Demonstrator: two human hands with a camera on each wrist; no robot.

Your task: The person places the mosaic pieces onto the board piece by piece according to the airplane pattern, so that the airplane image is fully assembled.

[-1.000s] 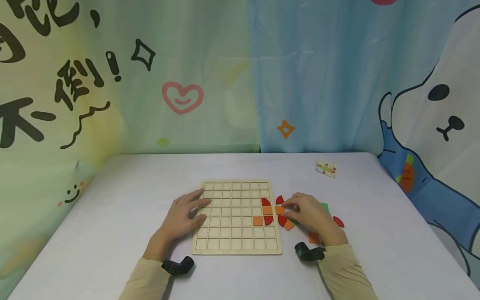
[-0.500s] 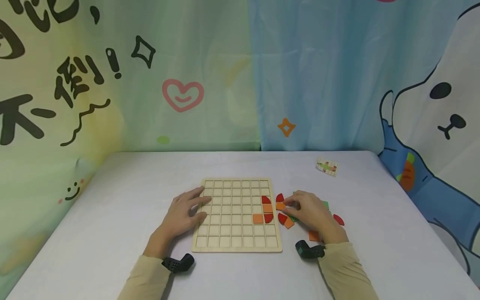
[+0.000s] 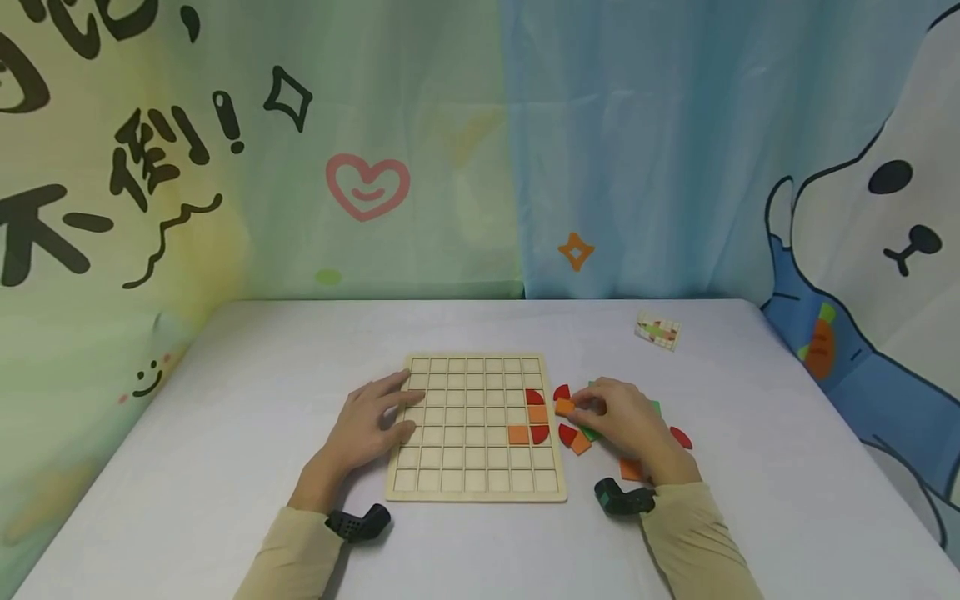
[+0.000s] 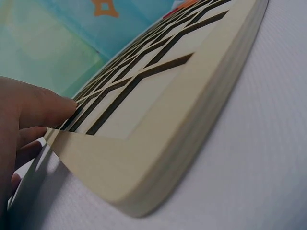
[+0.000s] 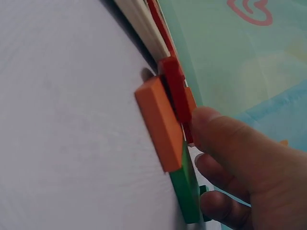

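Gridded board (image 3: 476, 497) with four pieces (image 3: 537, 414) inset, left hand (image 3: 367, 422) spread on it, right hand (image 3: 622, 417) pinching orange square (image 3: 564, 407).

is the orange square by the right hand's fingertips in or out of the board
Out: the head view shows the orange square right of the board, touched by the right hand.

A white table (image 3: 480, 550) carries a gridded board (image 3: 454, 417), red, orange and green pieces (image 3: 581, 443), and a printed card (image 3: 657, 331).

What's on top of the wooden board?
On the wooden board: two red pieces, two orange squares and the left hand, its fingers on the edge. What's under those fingers can't be seen.
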